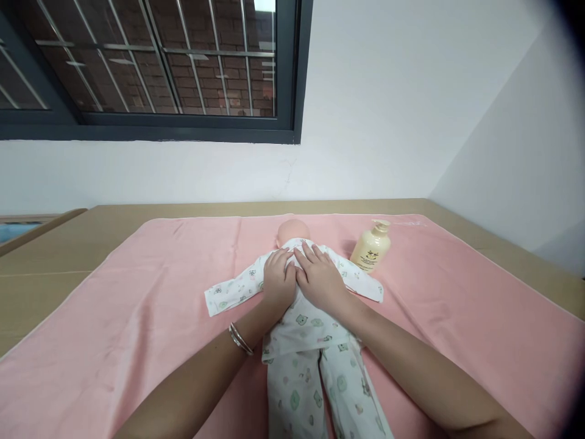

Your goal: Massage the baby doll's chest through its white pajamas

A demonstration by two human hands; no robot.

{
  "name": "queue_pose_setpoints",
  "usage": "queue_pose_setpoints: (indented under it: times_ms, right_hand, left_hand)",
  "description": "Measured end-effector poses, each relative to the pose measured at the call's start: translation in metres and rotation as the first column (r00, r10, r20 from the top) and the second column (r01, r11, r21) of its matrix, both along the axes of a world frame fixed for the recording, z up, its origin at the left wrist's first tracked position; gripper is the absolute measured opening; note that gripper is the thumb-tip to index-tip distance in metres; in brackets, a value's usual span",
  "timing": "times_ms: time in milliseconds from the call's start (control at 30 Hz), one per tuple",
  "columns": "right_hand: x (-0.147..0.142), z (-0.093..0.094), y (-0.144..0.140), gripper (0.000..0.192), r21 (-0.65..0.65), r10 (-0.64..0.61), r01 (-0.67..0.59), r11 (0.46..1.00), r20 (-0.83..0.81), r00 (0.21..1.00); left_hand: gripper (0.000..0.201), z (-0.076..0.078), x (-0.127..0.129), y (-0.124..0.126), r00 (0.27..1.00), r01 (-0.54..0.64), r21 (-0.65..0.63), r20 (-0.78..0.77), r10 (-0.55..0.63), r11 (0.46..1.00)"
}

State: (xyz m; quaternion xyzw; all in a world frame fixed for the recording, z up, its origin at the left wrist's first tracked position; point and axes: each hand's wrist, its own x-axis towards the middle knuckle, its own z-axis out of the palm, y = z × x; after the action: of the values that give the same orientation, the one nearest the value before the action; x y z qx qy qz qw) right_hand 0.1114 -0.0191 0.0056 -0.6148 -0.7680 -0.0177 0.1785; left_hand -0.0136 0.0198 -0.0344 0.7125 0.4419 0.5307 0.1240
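Touching the doll's (293, 231) shirt (313, 321), left hand (278, 279) and right hand (322, 280) have fingers (309, 253) extended, unclenched

You have a light-brown wooden tabletop (68, 244) in front of you, largely covered by a smooth pink cloth (173, 292). Directly on the cloth lies a bald doll in a white top and trousers with small green prints (311, 329), its head away from you and its legs toward you. To the right of the doll's head, just past the sleeve, you see a pale-yellow pump bottle with dark print (371, 247) standing on the cloth. Long soft creases run through the cloth to the doll's left as you look. Beyond the doll's head and well out to both its sides, you see bare wood.
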Motion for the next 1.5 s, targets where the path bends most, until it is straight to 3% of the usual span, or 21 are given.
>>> queue_pose_setpoints:
  times_ms: [300, 533, 767, 967, 1100, 1267, 1400, 1500]
  right_hand:
    - [0.002, 0.001, -0.002, 0.060, -0.011, -0.094, 0.094, 0.995, 0.019, 0.995]
    - [0.026, 0.006, 0.012, 0.067, -0.115, 0.155, -0.165, 0.980, -0.095, 0.983]
    - [0.026, -0.006, 0.019, 0.057, 0.027, 0.177, -0.175, 0.984, -0.128, 0.976]
    - [0.001, -0.007, -0.010, 0.053, 0.067, 0.086, -0.090, 0.994, 0.055, 0.995]
    - [-0.003, -0.009, -0.013, 0.053, 0.047, 0.137, -0.139, 0.989, 0.040, 0.990]
    - [0.018, -0.007, 0.013, 0.054, -0.019, 0.209, -0.213, 0.977, -0.113, 0.971]
    - [0.031, -0.007, 0.027, 0.059, -0.077, 0.115, -0.132, 0.988, -0.192, 0.975]
    - [0.030, -0.006, 0.024, 0.060, -0.092, 0.043, -0.059, 0.994, -0.162, 0.986]
  left_hand:
    - [0.030, 0.001, 0.000, -0.002, 0.999, 0.016, 0.018, 0.046, -0.017, 1.000]
    - [0.037, -0.006, -0.004, -0.001, 0.996, 0.042, 0.059, 0.082, -0.047, 0.997]
    - [0.045, -0.008, -0.005, -0.004, 0.988, 0.023, -0.075, -0.151, -0.034, 0.997]
    - [0.048, -0.009, -0.006, -0.005, 0.994, -0.015, -0.064, -0.109, 0.008, 0.998]
    - [0.051, -0.008, -0.007, -0.005, 0.991, -0.033, -0.064, -0.131, 0.024, 0.997]
    - [0.051, -0.004, -0.007, -0.010, 0.970, -0.015, -0.020, -0.244, 0.010, 1.000]
    - [0.049, -0.001, -0.006, -0.018, 0.940, 0.005, -0.030, -0.341, -0.015, 1.000]
    - [0.047, -0.001, -0.006, -0.024, 0.919, -0.018, -0.027, -0.394, 0.006, 0.999]
